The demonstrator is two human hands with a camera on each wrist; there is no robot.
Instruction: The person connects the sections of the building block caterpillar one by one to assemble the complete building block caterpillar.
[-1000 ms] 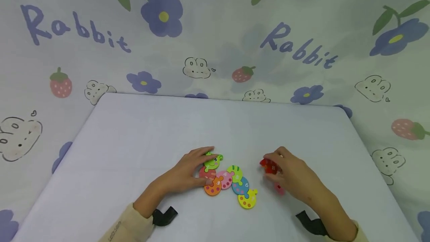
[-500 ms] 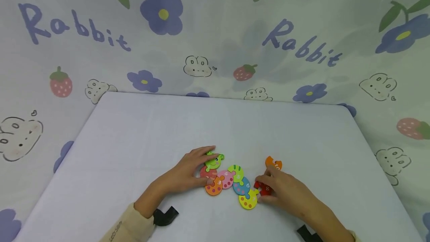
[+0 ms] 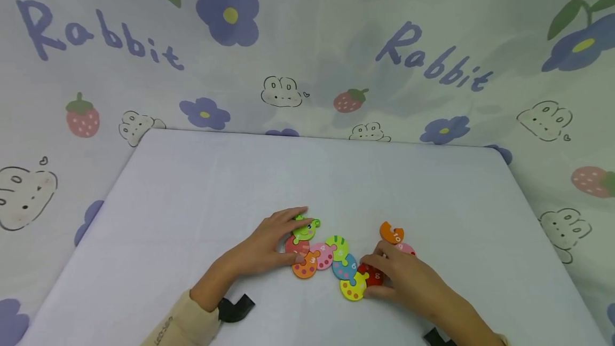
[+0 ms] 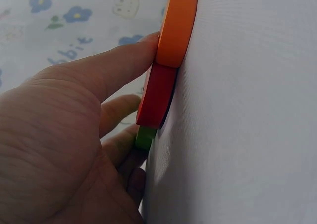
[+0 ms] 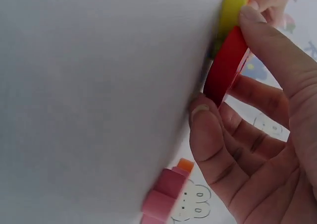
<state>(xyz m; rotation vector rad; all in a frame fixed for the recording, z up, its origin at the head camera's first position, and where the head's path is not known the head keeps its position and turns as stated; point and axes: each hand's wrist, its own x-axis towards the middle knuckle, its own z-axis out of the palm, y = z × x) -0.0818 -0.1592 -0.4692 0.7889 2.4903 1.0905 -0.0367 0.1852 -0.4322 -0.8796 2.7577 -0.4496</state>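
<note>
A chain of numbered caterpillar puzzle pieces lies on the white table, from a green head piece (image 3: 304, 233) to a yellow piece (image 3: 352, 290). My left hand (image 3: 261, 242) rests on its left end, fingers over the head and thumb on the red piece (image 4: 157, 97) and orange piece (image 4: 177, 28). With thumb and fingers, my right hand (image 3: 413, 284) pinches a red puzzle piece (image 3: 374, 275) marked 8. This piece sits against the yellow piece's knob; whether it is fully seated cannot be told. Pink, light green and blue pieces form the chain's middle.
An orange piece (image 3: 391, 233) marked 10 and a pink piece (image 3: 405, 248) lie beyond my right hand, partly covered by it. Black straps (image 3: 235, 308) show near both wrists. A patterned rabbit cloth (image 3: 307, 52) hangs behind the table's far edge.
My right hand has brought the red piece left and toward me, up to the yellow piece. The orange and pink pieces have come into view behind it. My left hand stays in place.
</note>
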